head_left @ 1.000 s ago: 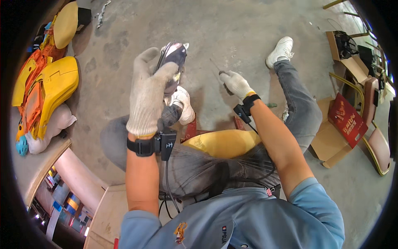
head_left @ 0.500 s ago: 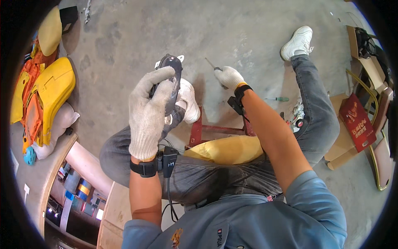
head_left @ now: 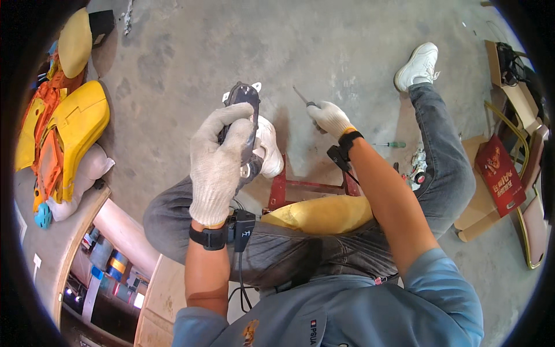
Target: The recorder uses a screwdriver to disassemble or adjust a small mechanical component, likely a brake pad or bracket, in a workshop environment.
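The left hand (head_left: 217, 153) wears a pale knit glove and is pinching a long black part (head_left: 244, 95). The thumb and fingers are clamped on it, one on each side. The black part is up in the air in front of the person, over to the left, and its long way runs from near to far. Little white tabs stick out at its far end.

The right hand (head_left: 331, 120) wears a glove too. Its fingers are curled tight around the dark handle of a screwdriver (head_left: 311, 104). The thin metal rod points far and to the left — the tip is apart from the black part.

Two white shoes are on the floor (head_left: 347, 52). The left shoe (head_left: 267, 150) is partly behind the black part, and the right shoe (head_left: 419, 66) is farther out to the right. Between the legs there is a red metal frame (head_left: 278, 188), with a yellow rounded thing (head_left: 318, 214) just on its near side.

A green-handled tool (head_left: 396, 144) lies near the right leg, with a shiny silver piece (head_left: 417, 165) close by. Far to the left are big yellow panels (head_left: 81, 124) and orange pieces (head_left: 49, 153). On the right side there is an open cardboard box (head_left: 471, 202) — a flat red thing (head_left: 498, 176) leans there.
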Motion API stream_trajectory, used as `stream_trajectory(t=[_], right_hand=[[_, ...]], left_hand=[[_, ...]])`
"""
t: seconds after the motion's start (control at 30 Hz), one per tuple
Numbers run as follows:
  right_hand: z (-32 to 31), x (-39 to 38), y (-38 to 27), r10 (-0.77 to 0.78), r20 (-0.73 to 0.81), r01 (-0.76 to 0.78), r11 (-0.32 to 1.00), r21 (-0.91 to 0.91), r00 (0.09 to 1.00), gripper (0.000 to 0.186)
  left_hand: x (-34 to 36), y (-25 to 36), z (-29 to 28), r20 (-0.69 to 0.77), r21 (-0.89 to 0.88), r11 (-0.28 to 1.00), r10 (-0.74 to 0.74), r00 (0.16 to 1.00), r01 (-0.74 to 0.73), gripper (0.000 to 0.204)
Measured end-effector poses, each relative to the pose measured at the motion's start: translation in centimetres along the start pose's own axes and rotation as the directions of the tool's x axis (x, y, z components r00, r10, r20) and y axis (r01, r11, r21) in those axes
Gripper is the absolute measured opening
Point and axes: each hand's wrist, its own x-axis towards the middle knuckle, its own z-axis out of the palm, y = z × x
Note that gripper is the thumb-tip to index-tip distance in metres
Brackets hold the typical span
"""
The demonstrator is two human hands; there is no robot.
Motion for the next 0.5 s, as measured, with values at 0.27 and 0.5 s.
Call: stream_trajectory(t=[0.27, 0.5], right_hand=[[-7.4, -11.4, -4.5, -0.388, -0.017, 0.382, 0.914, -0.133, 0.922, 0.041], [-9.2, -25.6, -7.7, -0.304, -0.078, 0.313, 0.939, 0.141, 0.949, 0.044]], left_hand=[[-0.8, 0.8, 0.1, 0.062, 0.045, 0.990, 0.129, 0.990, -0.132, 0.026], [-1.8, 0.8, 0.0, 0.166, 0.008, 0.989, 0.144, 0.976, -0.147, 0.024]])
